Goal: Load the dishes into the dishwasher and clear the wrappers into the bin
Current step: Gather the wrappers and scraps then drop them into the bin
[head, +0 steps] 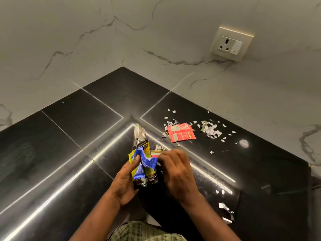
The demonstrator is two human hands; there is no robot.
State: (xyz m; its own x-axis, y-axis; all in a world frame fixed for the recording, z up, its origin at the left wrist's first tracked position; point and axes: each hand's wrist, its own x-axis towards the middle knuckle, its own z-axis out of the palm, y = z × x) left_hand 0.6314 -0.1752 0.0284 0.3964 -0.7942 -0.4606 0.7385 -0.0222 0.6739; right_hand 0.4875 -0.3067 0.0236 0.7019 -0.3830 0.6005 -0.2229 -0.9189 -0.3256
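Both hands meet low in the middle of the view over a black counter (pixel 73 129) that runs into a corner of marble wall (pixel 156 32). The left hand (pixel 125 180) grips a bundle of wrappers (pixel 142 164) — its fingers are curled behind the bundle and the thumb (pixel 137 158) presses on a crumpled blue wrapper at the front. Behind the blue one stand a yellow-and-black packet and, at the bundle's 12 o'clock, a clear plastic piece (pixel 139 134) that sticks up above the rest. The right hand (pixel 177 173) is seen from the back, at 3 o'clock of the bundle and touching it; its fingers are bent down and pressed together at the blue wrapper's right edge, but their tips are hidden, so I cannot tell whether they pinch it.

A flat red sachet (pixel 181 132) lies on the counter at 1 o'clock from the hands, well apart from them. Torn paper scraps (pixel 211 130) are strewn around and just beside it, mostly on its 3 o'clock side. More scraps (pixel 225 212) lie near the counter's edge at 4 o'clock from the hands. A socket (pixel 231 43) with a switch sits on the wall at 1 o'clock, far up. Checked cloth (pixel 139 232) shows at the bottom edge, between the forearms.
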